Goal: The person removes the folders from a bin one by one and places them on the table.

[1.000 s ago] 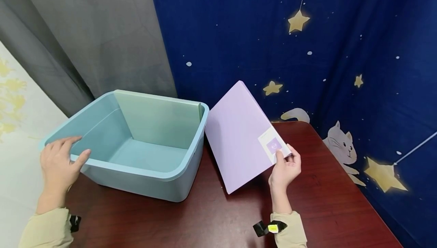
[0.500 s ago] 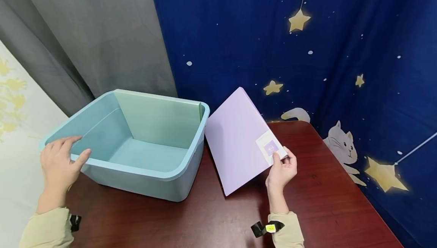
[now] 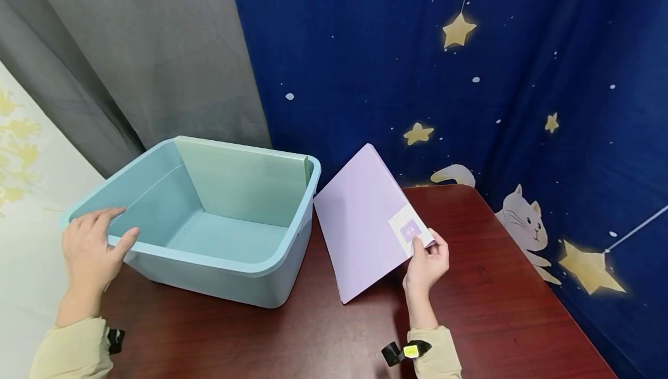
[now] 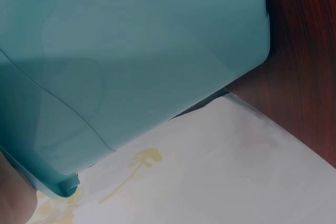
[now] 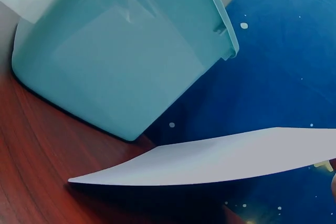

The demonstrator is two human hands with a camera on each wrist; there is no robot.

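In the head view my right hand (image 3: 425, 263) pinches the lower right corner of a light purple file folder (image 3: 360, 217), thumb over its white label (image 3: 409, 229). The folder is tilted above the table beside the bin, and in the right wrist view the folder (image 5: 210, 163) appears edge-on, slightly bowed. My left hand (image 3: 94, 251) rests over the near left corner of a blue plastic bin (image 3: 209, 283), its fingers relaxed and thumb apart across the rim. Inside the bin, a pale green folder (image 3: 245, 185) stands upright along the back wall.
The bin stands on a dark red wooden table (image 3: 501, 303). A blue curtain (image 3: 355, 48) with stars and a cat hangs behind, with a grey curtain (image 3: 162, 48) to its left. A white cloth (image 3: 31, 251) with yellow prints borders the left side.
My right hand has shifted left and down, carrying the purple folder lower towards the table. My left hand and the bin have stayed in place.
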